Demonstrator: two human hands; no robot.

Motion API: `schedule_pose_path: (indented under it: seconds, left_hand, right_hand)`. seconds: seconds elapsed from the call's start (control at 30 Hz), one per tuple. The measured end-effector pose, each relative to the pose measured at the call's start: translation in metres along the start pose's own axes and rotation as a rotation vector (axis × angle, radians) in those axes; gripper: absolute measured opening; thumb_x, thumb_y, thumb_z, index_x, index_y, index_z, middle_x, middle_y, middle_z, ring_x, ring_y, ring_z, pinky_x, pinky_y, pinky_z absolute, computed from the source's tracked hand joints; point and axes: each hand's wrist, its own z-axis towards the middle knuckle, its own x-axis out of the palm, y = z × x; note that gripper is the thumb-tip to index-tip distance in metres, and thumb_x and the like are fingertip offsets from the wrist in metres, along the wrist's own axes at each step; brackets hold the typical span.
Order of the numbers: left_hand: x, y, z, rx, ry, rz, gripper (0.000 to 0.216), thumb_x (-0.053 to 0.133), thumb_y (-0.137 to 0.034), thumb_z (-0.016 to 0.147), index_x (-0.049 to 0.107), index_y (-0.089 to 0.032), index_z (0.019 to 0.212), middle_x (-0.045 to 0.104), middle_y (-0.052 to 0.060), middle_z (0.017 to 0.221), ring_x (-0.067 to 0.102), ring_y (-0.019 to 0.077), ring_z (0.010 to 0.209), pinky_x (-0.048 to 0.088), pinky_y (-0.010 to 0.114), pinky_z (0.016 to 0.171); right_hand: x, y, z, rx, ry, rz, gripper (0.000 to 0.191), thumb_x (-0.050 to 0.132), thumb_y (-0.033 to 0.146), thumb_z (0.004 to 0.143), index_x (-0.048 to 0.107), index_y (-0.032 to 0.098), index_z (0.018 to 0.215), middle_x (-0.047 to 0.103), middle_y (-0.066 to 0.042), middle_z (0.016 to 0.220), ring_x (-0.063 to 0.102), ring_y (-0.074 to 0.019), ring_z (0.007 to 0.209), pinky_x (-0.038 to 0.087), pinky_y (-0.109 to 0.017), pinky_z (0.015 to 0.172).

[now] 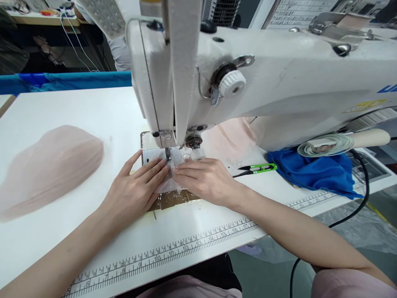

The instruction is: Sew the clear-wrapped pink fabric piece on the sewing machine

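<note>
Sheer pink fabric piece sits under the presser foot, near edge pinned flat by my left hand and right hand, fingers spread, gripping nothing. Looks flimsy and slippery, so I'd press near the needle, not pinch.

Left hand and right hand lie flat on a small sheer fabric piece at the needle of a white sewing machine. Fingers nearly meet beneath the presser foot. On the worktop: pink fabric pile well left; green thread snips just beside a blue cloth, right.
</note>
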Motion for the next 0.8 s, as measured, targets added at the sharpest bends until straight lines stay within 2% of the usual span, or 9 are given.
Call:
schedule_pose_path:
  seconds: [0.2, 0.3, 0.43, 0.6, 0.8]
  left_hand:
    - [-0.0035, -0.0023, -0.0022, 0.059, -0.038, 0.001, 0.035, 0.050, -0.015, 0.096, 0.059, -0.017, 0.129, 0.071, 0.007, 0.121, 0.066, 0.0217, 0.113, 0.034, 0.053, 0.117]
    - [-0.0052, -0.0020, -0.0035, 0.062, -0.039, 0.022, 0.033, 0.051, -0.016, 0.095, 0.060, -0.017, 0.127, 0.071, 0.008, 0.119, 0.068, 0.0219, 0.110, 0.035, 0.054, 0.116]
    - [-0.0046, 0.0010, -0.0028, 0.063, -0.046, 0.026, 0.034, 0.051, -0.014, 0.095, 0.059, -0.011, 0.127, 0.071, 0.012, 0.117, 0.068, 0.0240, 0.110, 0.030, 0.056, 0.119]
    - [-0.0003, 0.0053, 0.0004, 0.015, -0.042, 0.014, 0.035, 0.048, -0.014, 0.096, 0.058, -0.012, 0.130, 0.070, 0.011, 0.121, 0.066, 0.0238, 0.114, 0.024, 0.056, 0.122]
    - [-0.0021, 0.0009, -0.0007, -0.006, -0.033, 0.006, 0.038, 0.054, -0.025, 0.096, 0.057, -0.014, 0.132, 0.068, 0.011, 0.123, 0.065, 0.0262, 0.116, 0.024, 0.057, 0.122]
  right_hand:
    - [0.0011, 0.0039, 0.0012, -0.039, -0.049, -0.053, 0.024, 0.052, 0.006, 0.093, 0.074, 0.013, 0.087, 0.078, -0.003, 0.093, 0.073, -0.0158, 0.087, 0.059, -0.029, 0.086]
    - [0.0005, 0.0063, 0.0005, -0.056, -0.041, -0.088, 0.024, 0.052, 0.008, 0.095, 0.075, 0.013, 0.090, 0.078, -0.004, 0.095, 0.073, -0.0158, 0.091, 0.059, -0.030, 0.090]
    - [0.0005, 0.0065, 0.0001, -0.053, -0.043, -0.096, 0.023, 0.053, 0.009, 0.095, 0.075, 0.013, 0.091, 0.078, -0.005, 0.095, 0.073, -0.0159, 0.092, 0.059, -0.030, 0.091]
    - [0.0047, 0.0046, 0.0007, -0.037, -0.062, -0.090, 0.022, 0.053, 0.007, 0.094, 0.074, 0.013, 0.090, 0.078, -0.004, 0.095, 0.073, -0.0162, 0.091, 0.059, -0.030, 0.088]
    - [0.0083, 0.0028, 0.0009, -0.019, -0.040, -0.080, 0.024, 0.049, 0.006, 0.095, 0.073, 0.011, 0.092, 0.077, -0.007, 0.099, 0.072, -0.0170, 0.097, 0.059, -0.030, 0.086]
